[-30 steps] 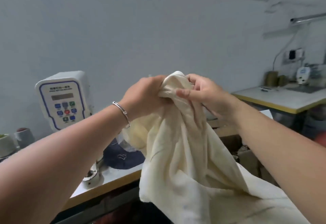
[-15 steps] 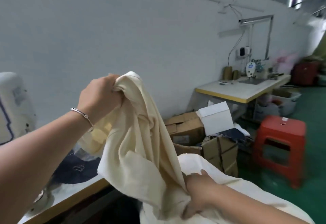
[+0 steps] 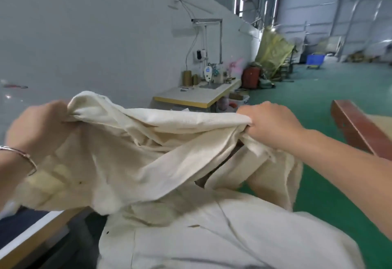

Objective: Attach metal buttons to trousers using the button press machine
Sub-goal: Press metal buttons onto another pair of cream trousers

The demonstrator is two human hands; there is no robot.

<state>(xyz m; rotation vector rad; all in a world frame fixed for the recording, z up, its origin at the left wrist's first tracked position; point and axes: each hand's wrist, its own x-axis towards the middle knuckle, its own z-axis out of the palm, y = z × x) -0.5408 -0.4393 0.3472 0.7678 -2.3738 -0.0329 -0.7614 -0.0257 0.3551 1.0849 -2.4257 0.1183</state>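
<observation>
A worker stretches a pair of cream trousers (image 3: 161, 141) between both hands in a garment workshop, seen from the head camera. The left hand (image 3: 37, 133) grips one bunched end of the cloth at the left of the view, its fingers (image 3: 61, 110) curled into the fabric; the right hand (image 3: 269, 126) clamps the other end, fingers (image 3: 246, 110) folded over a gathered edge. The trousers hang in the air between the two grips, drooping in loose folds above a pile of similar cream garments (image 3: 212, 237) lying below, near the worker. The edge of a work surface (image 3: 31, 239) shows at lower left; the button press machine is not in view, and the camera faces away toward the workshop floor (image 3: 318, 103) and a distant sewing table (image 3: 197, 97).

The step in hand appears to be handling between pressings, either spreading the garment to find the button spot or shifting it aside; which one cannot be told. No metal button is visible on the held cloth. The next move likely calls for keeping both grips firm while the garment is turned or laid down without tangling.
</observation>
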